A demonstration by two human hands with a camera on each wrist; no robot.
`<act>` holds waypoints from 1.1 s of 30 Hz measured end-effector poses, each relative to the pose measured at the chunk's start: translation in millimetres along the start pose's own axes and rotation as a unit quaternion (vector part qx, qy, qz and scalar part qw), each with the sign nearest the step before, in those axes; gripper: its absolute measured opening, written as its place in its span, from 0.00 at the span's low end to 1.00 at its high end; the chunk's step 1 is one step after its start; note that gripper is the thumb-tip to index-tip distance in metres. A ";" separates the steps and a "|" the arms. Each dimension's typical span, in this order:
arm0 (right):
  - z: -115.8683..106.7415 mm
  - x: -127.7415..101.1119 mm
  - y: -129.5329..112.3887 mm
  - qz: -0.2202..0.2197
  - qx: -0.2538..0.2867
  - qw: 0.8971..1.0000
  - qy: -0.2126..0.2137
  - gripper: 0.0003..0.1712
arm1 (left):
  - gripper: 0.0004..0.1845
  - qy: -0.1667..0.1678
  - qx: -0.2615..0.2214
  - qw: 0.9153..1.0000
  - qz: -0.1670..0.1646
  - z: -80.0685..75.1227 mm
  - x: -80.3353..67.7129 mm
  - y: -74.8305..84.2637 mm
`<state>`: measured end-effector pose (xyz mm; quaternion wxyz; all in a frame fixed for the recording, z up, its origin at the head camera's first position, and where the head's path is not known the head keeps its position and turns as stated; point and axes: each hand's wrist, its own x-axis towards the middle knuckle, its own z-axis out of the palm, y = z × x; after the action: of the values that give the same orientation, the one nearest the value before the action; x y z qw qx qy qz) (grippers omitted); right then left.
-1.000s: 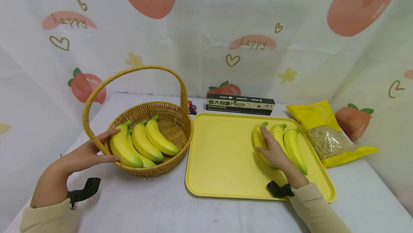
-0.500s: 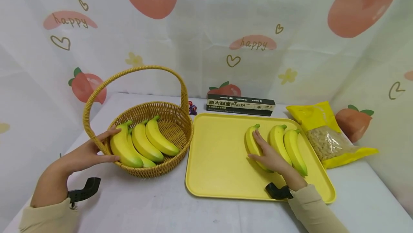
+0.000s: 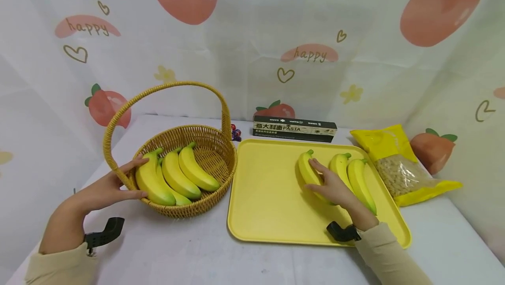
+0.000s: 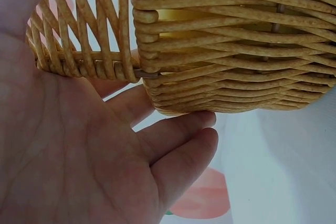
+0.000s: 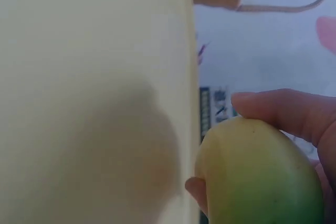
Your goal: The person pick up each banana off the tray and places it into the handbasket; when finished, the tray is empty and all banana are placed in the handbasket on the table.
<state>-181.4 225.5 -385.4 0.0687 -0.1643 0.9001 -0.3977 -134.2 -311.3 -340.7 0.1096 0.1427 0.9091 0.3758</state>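
Note:
My right hand (image 3: 335, 187) grips a yellow banana (image 3: 305, 169) with a green stem over the yellow tray (image 3: 268, 197). In the right wrist view its green-tinged end (image 5: 257, 174) sits between thumb and fingers, and a shadow falls on the tray beside it. Two more bananas (image 3: 361, 184) lie side by side on the tray, just right of that hand. At the left, my left hand (image 3: 104, 190) holds the wicker basket (image 3: 215, 160) at its rim by the handle's foot; in the left wrist view its fingers (image 4: 184, 156) reach along the outer weave. Several bananas (image 3: 165, 175) lie in the basket.
A black PASTA box (image 3: 293, 129) stands behind the tray. A yellow bag of pasta (image 3: 398, 171) lies along the tray's right edge. Small wrapped candies (image 3: 236, 133) sit behind the basket's right side. The basket's tall arched handle (image 3: 169, 84) rises over it.
My right hand has taken one banana leftward on the tray, away from the other two, and its fingers have closed round it. The left hand and basket have stayed in place.

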 end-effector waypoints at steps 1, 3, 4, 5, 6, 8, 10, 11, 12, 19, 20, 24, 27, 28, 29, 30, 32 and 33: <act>-0.7 1.2 -2.6 -0.007 0.003 1.000 -0.003 0.44 | 0.45 0.001 0.001 1.000 0.001 -0.1 -0.4 0.1; -1.5 3.7 -8.5 -0.021 0.014 1.000 -0.011 0.43 | 0.45 0.002 0.005 1.000 -0.002 -0.1 -0.5 0.6; -1.6 4.8 -12.2 -0.026 0.019 0.999 -0.017 0.43 | 0.45 0.002 0.005 1.000 -0.006 0.1 -0.3 1.1; -1.5 5.8 -16.3 -0.032 0.019 0.999 -0.020 0.43 | 0.45 0.001 0.004 1.000 -0.008 0.2 0.2 1.5; -1.2 6.7 -20.6 -0.039 0.019 0.999 -0.023 0.43 | 0.45 0.000 0.001 1.000 -0.009 0.3 0.9 1.8; 0.0 8.5 -29.4 -0.052 0.018 0.998 -0.029 0.42 | 0.45 -0.002 -0.001 1.000 -0.011 0.3 2.5 2.5; 2.4 11.0 -37.7 -0.062 0.018 0.997 -0.030 0.42 | 0.46 -0.005 -0.005 1.000 -0.012 -0.6 4.3 3.6; 4.2 12.6 -41.5 -0.066 0.021 0.997 -0.030 0.42 | 0.46 -0.006 -0.004 1.000 -0.011 -1.2 4.9 3.9; 6.1 14.2 -45.1 -0.072 0.025 0.997 -0.032 0.42 | 0.46 -0.006 -0.003 1.000 -0.011 -1.6 5.3 4.4; 20.6 24.1 -75.6 -0.104 0.053 0.992 -0.048 0.43 | 0.46 -0.007 -0.008 1.000 -0.020 -0.9 3.8 5.9; 22.6 25.5 -80.7 -0.110 0.056 0.991 -0.054 0.43 | 0.46 -0.007 -0.008 1.000 -0.020 -0.7 3.1 5.4; 31.7 32.5 -102.7 -0.143 0.044 0.986 -0.079 0.42 | 0.46 -0.004 -0.006 1.000 -0.019 -1.0 0.4 3.6; 38.5 39.4 -118.8 -0.169 0.025 0.980 -0.100 0.42 | 0.46 0.000 0.000 1.000 -0.013 -1.3 0.1 2.3; 40.7 41.9 -124.1 -0.179 0.018 0.978 -0.108 0.42 | 0.45 0.000 0.003 1.000 -0.011 -1.4 0.1 1.6; 42.8 44.6 -129.6 -0.186 0.012 0.975 -0.116 0.42 | 0.45 0.001 0.004 1.000 -0.010 -1.4 0.2 1.0; 45.1 47.9 -134.5 -0.194 0.006 0.973 -0.125 0.42 | 0.45 0.001 0.006 1.000 -0.009 -1.4 0.3 0.4; 49.7 55.8 -143.5 -0.211 -0.013 0.967 -0.140 0.42 | 0.45 0.001 0.006 1.000 -0.006 -1.3 0.7 -0.7; 51.8 60.0 -148.0 -0.217 -0.022 0.965 -0.147 0.42 | 0.45 0.001 0.006 1.000 -0.007 -1.0 1.0 -0.9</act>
<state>-188.7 75.4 -310.6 0.1088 -0.4143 0.8311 -0.3548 -135.6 -312.3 -340.7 0.1102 0.1368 0.9124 0.3696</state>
